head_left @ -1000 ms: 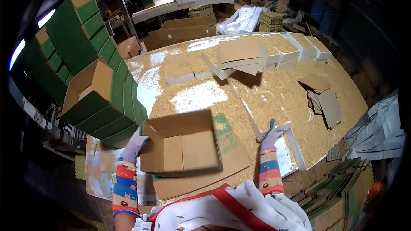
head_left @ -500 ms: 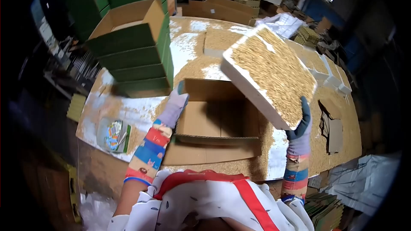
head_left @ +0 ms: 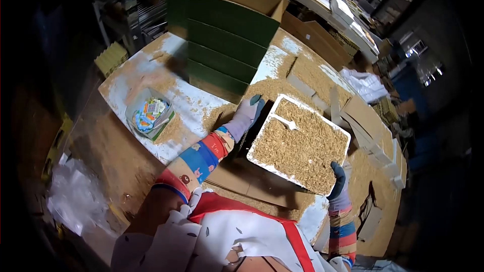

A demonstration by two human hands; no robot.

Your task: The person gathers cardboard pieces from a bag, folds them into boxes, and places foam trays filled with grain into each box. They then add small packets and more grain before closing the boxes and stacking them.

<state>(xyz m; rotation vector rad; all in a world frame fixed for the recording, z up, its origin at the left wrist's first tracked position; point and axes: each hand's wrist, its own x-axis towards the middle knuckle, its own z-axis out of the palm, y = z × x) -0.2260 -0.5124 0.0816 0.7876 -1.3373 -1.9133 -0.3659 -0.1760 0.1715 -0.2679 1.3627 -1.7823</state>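
Note:
A white box filled with straw-coloured shavings lies over the mouth of a cardboard box, hiding most of its inside. The cardboard box's front flap shows below it. My right hand, in a dark-fingered glove, grips the white box by its lower right edge, thumb on the rim. At the cardboard box's upper left, my left hand holds the wall, its fingers partly hidden behind it. A small white patch breaks the shavings near the white box's left side.
Stacked green boxes stand behind my left hand, the top one open. A tub of small colourful packets is at the left. White boxes with shavings line the right side. Loose shavings cover much of the table.
My right hand has brought the white box left and down from the right, over the cardboard box. My left hand stays at the cardboard box's edge. The view has turned.

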